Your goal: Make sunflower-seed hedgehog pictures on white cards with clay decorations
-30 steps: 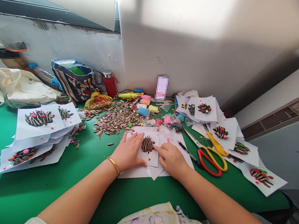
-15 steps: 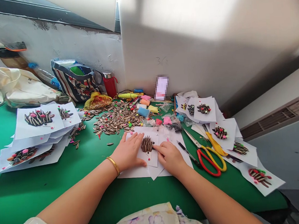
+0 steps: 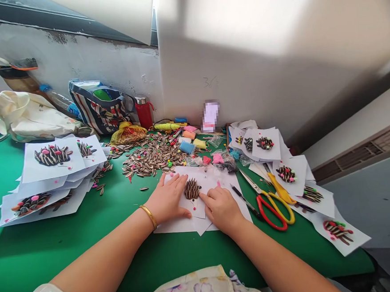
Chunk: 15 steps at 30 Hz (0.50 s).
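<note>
No words can be read here. There are faint pencil marks on the white wall (image 3: 212, 80), too dim to make out, and a small blurred patch (image 3: 210, 115) stands at the back edge of the table.

The seed hedgehog (image 3: 192, 189) is a little dark hump made of striped sunflower seeds stuck in rows, all leaning the same way like spikes. It sits on a small white paper (image 3: 198, 194), which lies on more white sheets near the middle of the green table (image 3: 87, 233), close to the front edge.

The left hand (image 3: 168, 199) lies flat and open, fingers spread, pressing the paper down just left of the hedgehog. It has no grip on anything. A gold bangle (image 3: 148, 216) is on that wrist. The right hand (image 3: 221, 209) is loosely curled, with its pointing finger stretched out to touch the paper beside the hedgehog's right side. I cannot tell if it pinches a seed.

Behind the hands is a big pile of seeds (image 3: 149, 156). Red and yellow scissors (image 3: 272, 205) lie just right of the right hand. Finished hedgehog papers (image 3: 52, 158) are stacked by the left edge, and more (image 3: 285, 173) by the right edge.
</note>
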Tool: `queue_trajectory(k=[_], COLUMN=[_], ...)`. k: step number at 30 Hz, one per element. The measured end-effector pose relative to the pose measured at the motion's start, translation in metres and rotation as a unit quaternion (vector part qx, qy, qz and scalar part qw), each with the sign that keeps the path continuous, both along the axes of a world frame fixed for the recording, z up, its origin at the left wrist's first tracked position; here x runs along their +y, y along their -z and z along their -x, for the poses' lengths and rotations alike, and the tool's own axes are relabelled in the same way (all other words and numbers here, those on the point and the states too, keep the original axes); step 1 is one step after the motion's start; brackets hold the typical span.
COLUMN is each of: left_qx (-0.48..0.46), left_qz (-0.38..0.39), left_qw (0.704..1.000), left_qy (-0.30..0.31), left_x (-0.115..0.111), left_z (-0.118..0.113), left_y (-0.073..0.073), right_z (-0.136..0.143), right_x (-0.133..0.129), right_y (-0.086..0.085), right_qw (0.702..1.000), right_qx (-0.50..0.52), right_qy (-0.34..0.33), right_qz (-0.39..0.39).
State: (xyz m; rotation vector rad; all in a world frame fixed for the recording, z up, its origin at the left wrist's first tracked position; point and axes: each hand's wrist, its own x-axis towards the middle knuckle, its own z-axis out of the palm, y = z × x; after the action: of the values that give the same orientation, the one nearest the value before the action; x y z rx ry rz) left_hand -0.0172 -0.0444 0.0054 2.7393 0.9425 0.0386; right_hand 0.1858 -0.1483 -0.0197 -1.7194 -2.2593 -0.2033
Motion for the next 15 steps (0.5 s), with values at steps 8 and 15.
queue_trajectory(k=[8, 15], left_qx=[0.009, -0.004], left_qz=[-0.004, -0.003], left_qw=[1.000, 1.000], left_qy=[-0.005, 0.001], left_x=[-0.001, 0.005], left_z=[-0.001, 0.002], left_y=[-0.005, 0.001], right_z=[-0.022, -0.059], right_x=[0.003, 0.009], right_y=[-0.003, -0.005], right_qw=[0.992, 0.980], right_qx=[0.111, 0.038], right_qy=[0.031, 0.195], right_qz=[-0.055, 0.008])
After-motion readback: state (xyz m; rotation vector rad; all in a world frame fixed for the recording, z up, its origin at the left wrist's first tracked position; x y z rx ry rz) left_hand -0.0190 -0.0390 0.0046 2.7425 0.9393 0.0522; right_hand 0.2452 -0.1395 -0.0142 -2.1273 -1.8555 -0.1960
